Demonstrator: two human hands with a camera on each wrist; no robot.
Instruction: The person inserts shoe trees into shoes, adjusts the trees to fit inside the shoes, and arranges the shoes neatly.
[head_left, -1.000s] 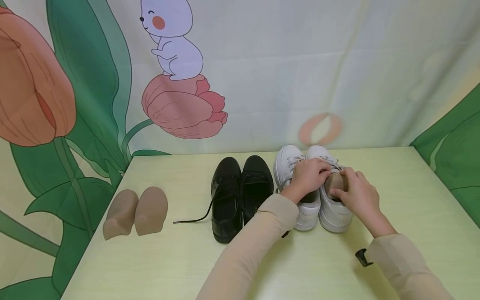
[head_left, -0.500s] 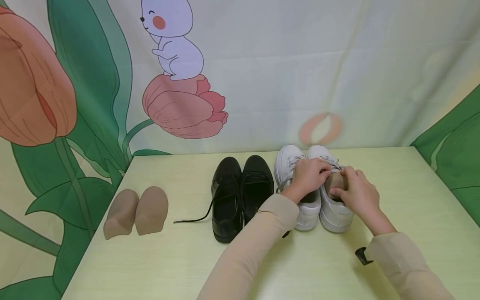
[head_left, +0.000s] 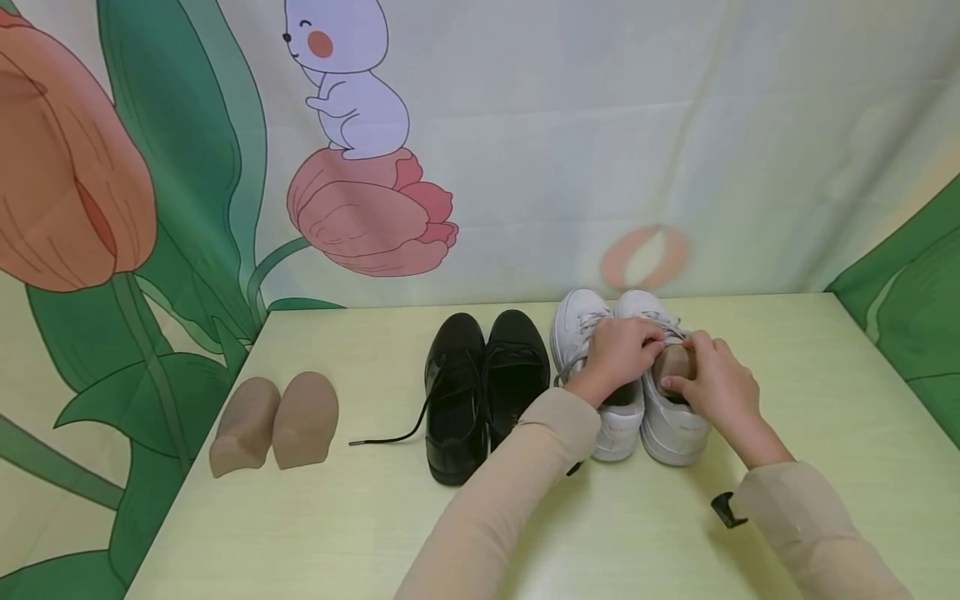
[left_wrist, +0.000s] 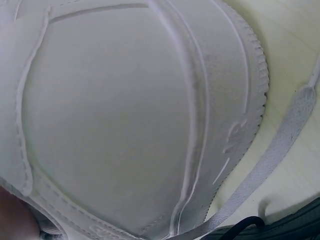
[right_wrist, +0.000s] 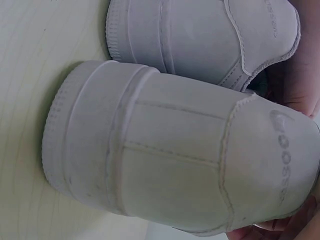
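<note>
Two white shoes (head_left: 633, 379) side by side near back edge of table (head_left: 337, 533), toes close to cloth wall. Left hand (head_left: 617, 354) curled over laces of both. Right hand (head_left: 711, 385) pinching tan shoe filler (head_left: 673, 364) sitting in right white shoe. Black shoes (head_left: 483, 392) just beside on left, loose lace trailing out. Two more tan fillers (head_left: 273, 423) near left edge. Lots of bare table in front and at right.

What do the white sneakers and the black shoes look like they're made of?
White sneakers: probably smooth matte leather or synthetic, going by stitched panels and a ribbed rubbery sole edge. Black shoes: glossy, likely polished or patent leather, judging by bright reflections.
</note>
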